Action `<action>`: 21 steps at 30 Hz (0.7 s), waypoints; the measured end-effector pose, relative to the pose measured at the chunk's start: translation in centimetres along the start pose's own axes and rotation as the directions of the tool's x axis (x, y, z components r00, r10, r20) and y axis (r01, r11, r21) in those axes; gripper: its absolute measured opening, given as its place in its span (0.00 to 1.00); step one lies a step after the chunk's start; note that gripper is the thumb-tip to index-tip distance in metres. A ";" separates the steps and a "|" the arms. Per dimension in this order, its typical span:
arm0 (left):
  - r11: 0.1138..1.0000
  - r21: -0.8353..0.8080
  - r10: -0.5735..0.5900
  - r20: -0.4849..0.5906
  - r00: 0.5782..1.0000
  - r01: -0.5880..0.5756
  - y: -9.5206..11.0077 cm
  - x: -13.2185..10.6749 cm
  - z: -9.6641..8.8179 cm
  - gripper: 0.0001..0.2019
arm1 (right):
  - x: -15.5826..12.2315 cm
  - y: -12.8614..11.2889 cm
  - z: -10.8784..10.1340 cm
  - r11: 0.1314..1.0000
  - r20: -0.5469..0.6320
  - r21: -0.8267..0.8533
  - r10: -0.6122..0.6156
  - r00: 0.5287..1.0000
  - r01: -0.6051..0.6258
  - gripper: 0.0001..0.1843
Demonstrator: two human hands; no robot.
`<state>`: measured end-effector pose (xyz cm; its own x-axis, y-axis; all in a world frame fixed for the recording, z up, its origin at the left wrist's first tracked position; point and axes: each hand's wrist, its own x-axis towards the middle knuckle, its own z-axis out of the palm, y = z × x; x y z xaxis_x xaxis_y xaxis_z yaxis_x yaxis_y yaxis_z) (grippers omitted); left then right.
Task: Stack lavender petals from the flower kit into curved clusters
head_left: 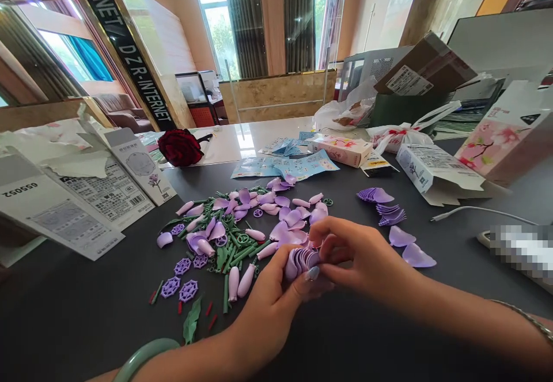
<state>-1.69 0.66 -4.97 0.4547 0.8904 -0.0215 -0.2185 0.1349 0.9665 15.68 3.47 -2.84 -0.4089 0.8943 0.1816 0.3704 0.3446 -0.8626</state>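
Observation:
My left hand [280, 295] is closed around a fanned stack of purple plastic flower petals [301, 262], its thumb lying along the near side. At the stack's right end, my right hand [345, 255] has its bent fingers and thumb closed on the petals; its fingertips are partly hidden. Just beyond both hands spreads a pile of loose purple petals [291, 226], pink buds [234, 283] and green stems [244, 252]. Purple web-shaped rings [188, 291] lie left of the pile. To the right rest two stacked petal rows [391, 215] and loose petals [418, 256].
Opened white boxes [90, 203] stand at the left, near a dark red rose [180, 147]. Blue printed sheets [287, 166] and a pink box [341, 148] lie at the back. On the right are another opened box [440, 169], a white cable [488, 210] and a partly blurred device [488, 241].

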 end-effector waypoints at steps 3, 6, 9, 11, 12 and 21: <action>0.999 0.039 0.017 0.012 1.000 -0.017 0.1 0.0 0.1 0.17 | -0.1 0.1 0.1 1.000 0.007 -0.012 -0.006 1.000 0.006 0.16; 1.000 0.025 0.015 0.040 0.999 -0.016 0.0 -0.1 0.1 0.18 | -0.2 0.3 0.4 0.998 -0.003 -0.045 -0.034 0.999 0.034 0.16; 0.999 0.021 -0.027 0.055 0.998 0.026 -0.1 -0.2 0.0 0.21 | -0.3 0.6 0.8 0.991 -0.010 -0.098 -0.093 0.996 0.092 0.18; 0.998 0.050 -0.038 0.037 0.999 0.036 -0.2 -0.1 -0.1 0.21 | -0.4 0.7 1.0 0.978 0.002 -0.158 -0.141 0.990 0.140 0.20; 0.998 0.058 -0.039 0.030 0.999 0.037 -0.3 0.0 -0.2 0.22 | -0.5 0.7 1.0 0.967 0.016 -0.195 -0.165 0.986 0.165 0.21; 0.964 0.227 -0.153 0.038 0.988 0.140 -0.7 0.1 -0.4 0.34 | -0.9 -0.1 0.7 0.885 0.214 -0.328 -0.270 0.939 0.330 0.26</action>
<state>-1.79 0.84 -5.73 0.5154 0.8421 -0.1591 0.0491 0.1564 0.9865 15.40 2.45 -3.22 -0.6625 0.6852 0.3027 0.4666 0.6936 -0.5489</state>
